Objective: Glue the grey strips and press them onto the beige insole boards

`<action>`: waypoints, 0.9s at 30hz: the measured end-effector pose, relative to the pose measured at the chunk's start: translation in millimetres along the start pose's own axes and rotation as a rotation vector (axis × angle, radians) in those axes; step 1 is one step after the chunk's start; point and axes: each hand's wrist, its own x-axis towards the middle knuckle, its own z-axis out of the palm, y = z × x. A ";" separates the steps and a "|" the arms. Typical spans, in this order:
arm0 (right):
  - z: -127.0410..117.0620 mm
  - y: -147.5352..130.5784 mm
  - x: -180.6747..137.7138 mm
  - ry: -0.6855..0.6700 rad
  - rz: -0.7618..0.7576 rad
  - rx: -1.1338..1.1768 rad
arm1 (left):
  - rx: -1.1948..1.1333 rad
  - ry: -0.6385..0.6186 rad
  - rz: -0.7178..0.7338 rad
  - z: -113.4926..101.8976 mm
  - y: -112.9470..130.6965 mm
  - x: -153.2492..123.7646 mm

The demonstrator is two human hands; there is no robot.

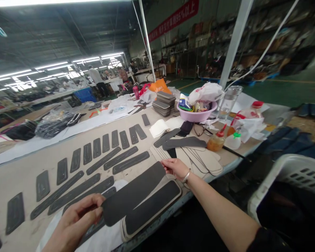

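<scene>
A long dark grey panel with rounded corners (135, 192) is stretched between my two hands over the near edge of the table. My left hand (80, 218) pinches its near left end between thumb and fingers. At its far right corner, my right hand (176, 168), with a bracelet at the wrist, has a fingertip pinch. Just below the panel lies a stack of similar dark pieces with pale edges (153, 208). White cloth (105, 241) shows under my left hand. Left of the panel, several long glossy dark strips (78, 190) lie on the table.
Several short dark pieces (62, 170) form a row across the table (23, 175). Beige panels (199, 159) lie right of my right hand. Farther back are stacked pieces (164, 104), a pink basin (196, 113), glue bottles (215, 141) and a glass (229, 103). A white basket (291, 168) stands right.
</scene>
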 end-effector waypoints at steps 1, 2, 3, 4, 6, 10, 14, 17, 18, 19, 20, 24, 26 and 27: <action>-0.7 -1.4 -0.6 -0.002 0.005 0.013 | -0.047 -0.029 -0.031 0.5 -1.8 1.5; -1.3 -2.9 -1.2 -0.004 0.009 0.020 | -0.093 -0.057 -0.059 1.0 -4.3 3.0; -1.9 -4.4 -1.8 -0.005 0.010 0.022 | -0.136 -0.075 -0.083 1.6 -7.4 4.5; -2.5 -6.0 -2.2 -0.003 0.009 0.019 | -0.175 -0.079 -0.102 2.3 -11.0 6.1; -3.7 -9.1 -2.0 0.003 0.000 0.005 | -0.244 -0.081 -0.133 4.0 -18.7 9.8; -8.8 -14.6 4.6 0.038 -0.031 -0.094 | -0.313 -0.075 -0.166 10.4 -33.2 22.1; -19.1 -16.0 18.5 0.158 -0.043 -0.317 | -0.267 -0.098 -0.235 25.7 -50.5 45.3; -26.2 -12.5 28.2 0.229 -0.009 -0.494 | -0.173 -0.101 -0.332 43.2 -67.8 66.4; -27.8 -10.9 30.5 0.255 0.002 -0.567 | -0.139 -0.107 -0.367 49.2 -73.5 72.9; -29.0 -9.4 32.2 0.281 0.012 -0.640 | -0.110 -0.113 -0.397 54.9 -78.7 78.8; -29.9 -8.0 33.5 0.304 0.020 -0.711 | -0.087 -0.119 -0.420 59.9 -83.2 83.9; -30.8 -4.4 36.0 0.365 0.025 -0.938 | -0.025 -0.135 -0.446 72.4 -94.3 97.1; -30.8 -2.9 36.9 0.380 0.015 -1.023 | 0.024 -0.142 -0.452 74.9 -97.3 100.4; -31.0 -2.0 37.4 0.383 0.008 -1.060 | 0.047 -0.144 -0.454 75.8 -98.6 101.6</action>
